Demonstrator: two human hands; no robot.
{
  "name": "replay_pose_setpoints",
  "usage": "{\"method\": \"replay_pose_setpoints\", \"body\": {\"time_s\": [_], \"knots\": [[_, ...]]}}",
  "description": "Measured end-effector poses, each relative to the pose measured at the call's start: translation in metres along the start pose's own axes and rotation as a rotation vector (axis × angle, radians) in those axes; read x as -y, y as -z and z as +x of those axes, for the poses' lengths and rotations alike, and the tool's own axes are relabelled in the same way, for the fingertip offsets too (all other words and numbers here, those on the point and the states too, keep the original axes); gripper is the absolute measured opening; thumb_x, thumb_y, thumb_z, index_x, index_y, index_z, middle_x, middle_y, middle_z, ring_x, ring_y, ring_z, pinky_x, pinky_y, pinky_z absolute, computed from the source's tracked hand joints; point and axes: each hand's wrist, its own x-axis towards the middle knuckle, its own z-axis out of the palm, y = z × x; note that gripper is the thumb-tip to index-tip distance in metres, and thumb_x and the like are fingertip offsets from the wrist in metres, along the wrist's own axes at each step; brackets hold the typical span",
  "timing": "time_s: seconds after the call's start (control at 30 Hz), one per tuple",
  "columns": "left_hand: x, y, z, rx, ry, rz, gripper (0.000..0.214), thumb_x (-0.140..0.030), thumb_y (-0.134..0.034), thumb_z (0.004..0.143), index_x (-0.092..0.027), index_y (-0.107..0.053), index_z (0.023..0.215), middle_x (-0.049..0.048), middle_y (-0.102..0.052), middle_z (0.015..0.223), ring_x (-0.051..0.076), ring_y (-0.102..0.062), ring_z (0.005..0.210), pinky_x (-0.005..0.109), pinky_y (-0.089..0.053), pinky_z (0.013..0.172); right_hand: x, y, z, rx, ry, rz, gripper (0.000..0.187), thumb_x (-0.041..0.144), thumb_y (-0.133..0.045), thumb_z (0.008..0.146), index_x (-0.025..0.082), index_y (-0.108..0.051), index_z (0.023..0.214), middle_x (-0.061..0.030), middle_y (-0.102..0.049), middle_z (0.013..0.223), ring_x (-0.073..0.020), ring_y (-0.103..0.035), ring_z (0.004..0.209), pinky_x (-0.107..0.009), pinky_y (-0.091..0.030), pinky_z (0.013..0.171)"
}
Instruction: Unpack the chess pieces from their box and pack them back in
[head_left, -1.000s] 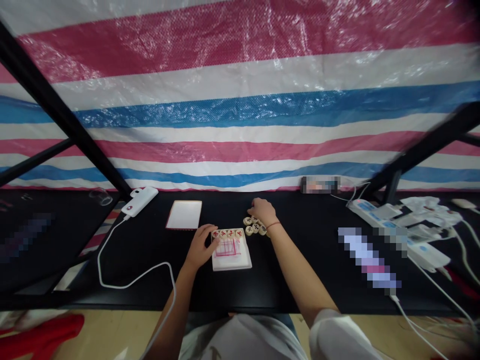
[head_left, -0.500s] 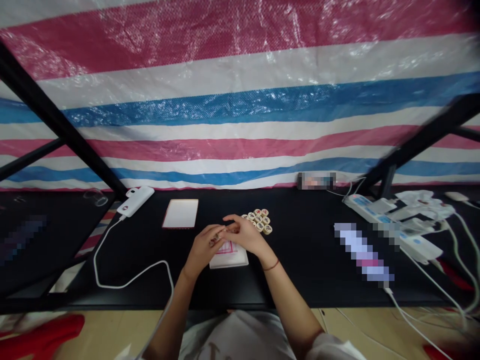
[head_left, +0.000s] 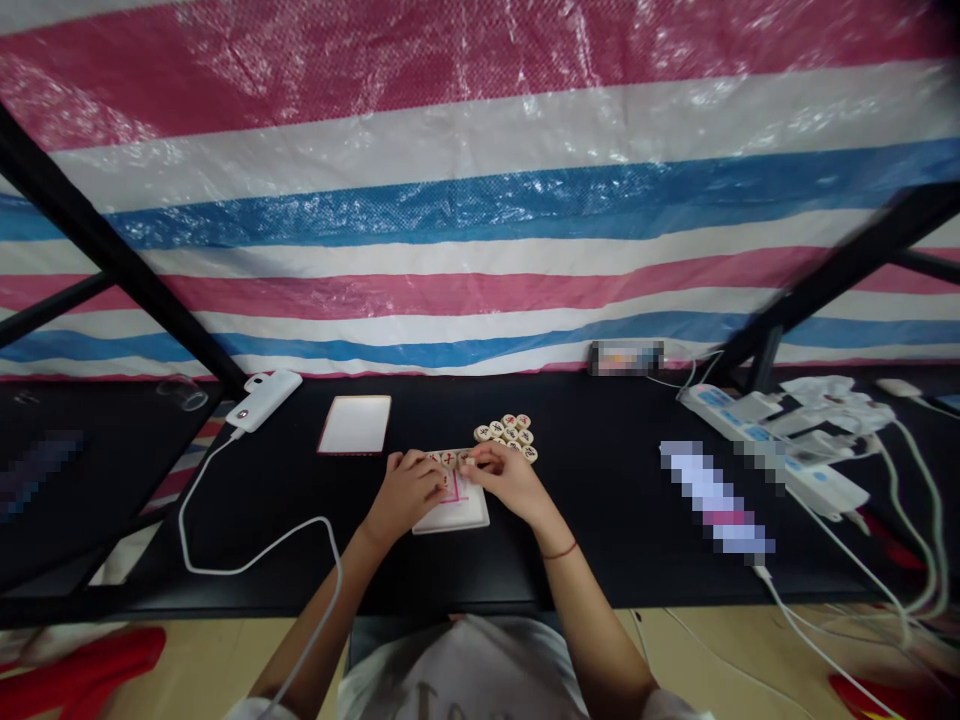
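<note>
A small white box (head_left: 457, 515) with a red grid printed inside lies on the black table (head_left: 600, 540) in front of me. A row of round wooden chess pieces (head_left: 448, 459) sits along its far edge. My left hand (head_left: 405, 492) rests on the box's left side, fingers curled at the row. My right hand (head_left: 506, 480) pinches a piece at the right end of the row. A loose pile of wooden pieces (head_left: 508, 436) lies just beyond the box.
A white lid (head_left: 355, 438) lies to the left, and a white power bank (head_left: 262, 399) with a cable (head_left: 247, 560) further left. Power strips and plugs (head_left: 795, 440) crowd the right side. A striped tarp (head_left: 480, 200) hangs behind the table.
My right hand came back from the loose pile to the box and now sits at the right end of the row. My left hand has stayed on the box.
</note>
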Motion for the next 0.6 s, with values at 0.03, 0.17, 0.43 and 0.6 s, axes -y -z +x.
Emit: {"method": "replay_pose_setpoints", "body": {"time_s": [0.03, 0.17, 0.43, 0.6], "knots": [[0.0, 0.0, 0.0, 0.0, 0.004, 0.018, 0.008, -0.029, -0.064, 0.087, -0.024, -0.068, 0.081, 0.0006, -0.069, 0.101, 0.022, -0.052, 0.102, 0.041, -0.035, 0.09, -0.001, -0.002, -0.001, -0.008, 0.016, -0.023, 0.033, 0.041, -0.076, 0.068, 0.018, -0.061, 0.086, -0.0031, -0.068, 0.086, -0.0123, -0.062, 0.066, -0.025, -0.049, 0.061], [0.002, 0.001, 0.001, -0.051, 0.041, 0.064, 0.02, -0.036, -0.061, 0.088, -0.027, -0.069, 0.104, 0.0064, -0.06, 0.123, 0.025, -0.05, 0.112, 0.042, -0.037, 0.091, -0.003, -0.012, -0.007, -0.034, 0.149, -0.241, 0.018, 0.028, -0.07, 0.072, 0.019, -0.064, 0.086, -0.0036, -0.065, 0.094, -0.0137, -0.062, 0.072, -0.027, -0.051, 0.067], [0.017, -0.003, -0.003, -0.037, 0.039, -0.002, 0.031, -0.03, -0.061, 0.086, -0.03, -0.065, 0.117, 0.0066, -0.049, 0.14, 0.029, -0.041, 0.131, 0.048, -0.035, 0.106, -0.002, -0.033, -0.011, -0.045, 0.288, -0.63, 0.02, 0.013, -0.063, 0.078, 0.021, -0.063, 0.096, -0.0031, -0.065, 0.095, -0.0166, -0.061, 0.083, -0.028, -0.048, 0.077], [0.03, -0.005, -0.007, -0.054, 0.064, -0.202, 0.053, -0.033, -0.063, 0.082, -0.023, -0.052, 0.133, 0.0109, -0.048, 0.141, 0.027, -0.042, 0.132, 0.045, -0.035, 0.111, -0.002, -0.042, -0.01, 0.005, 0.306, -0.747, 0.017, 0.01, -0.061, 0.08, 0.021, -0.063, 0.093, -0.004, -0.062, 0.1, -0.0157, -0.061, 0.08, -0.026, -0.048, 0.071]]}}
